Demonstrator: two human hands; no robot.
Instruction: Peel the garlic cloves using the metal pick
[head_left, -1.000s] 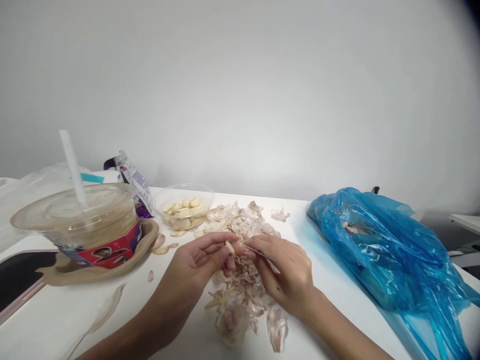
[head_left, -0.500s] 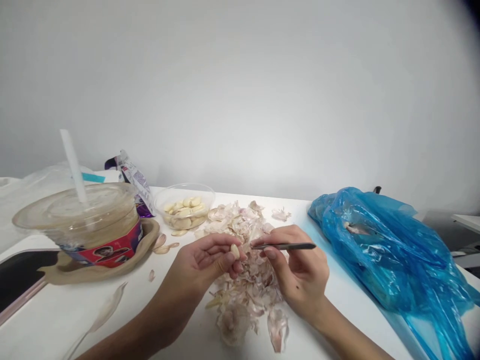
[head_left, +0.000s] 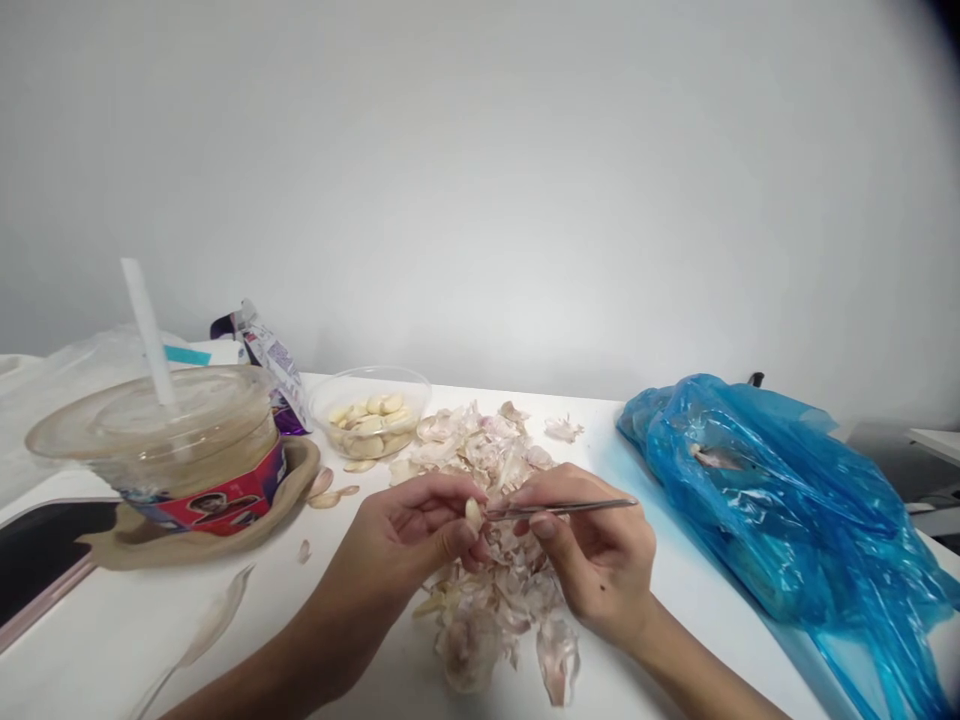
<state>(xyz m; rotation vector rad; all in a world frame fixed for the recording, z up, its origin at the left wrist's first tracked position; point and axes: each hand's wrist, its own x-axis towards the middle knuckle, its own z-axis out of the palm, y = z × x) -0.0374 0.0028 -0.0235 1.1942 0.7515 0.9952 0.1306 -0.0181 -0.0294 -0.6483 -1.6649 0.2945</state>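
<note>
My left hand is closed, pinching a pale garlic clove between thumb and fingertips. In my right hand is a slim metal tool like tweezers, lying almost level with its narrow end pointing left. That end reaches the right side of the clove; whether it touches is too small to tell. Under and around both hands spreads a heap of papery garlic skins. Beyond my left hand, a clear plastic bowl holds several peeled cloves.
On the left, a drink cup with a straw stands in a cardboard holder, near a phone and a purple wrapper. Several loose cloves lie near the holder. A blue plastic bag fills the right side.
The tool's narrow end has moved left and slightly down to the clove, and the tool has turned a little in my right hand. My left hand keeps the clove, now more upright.
</note>
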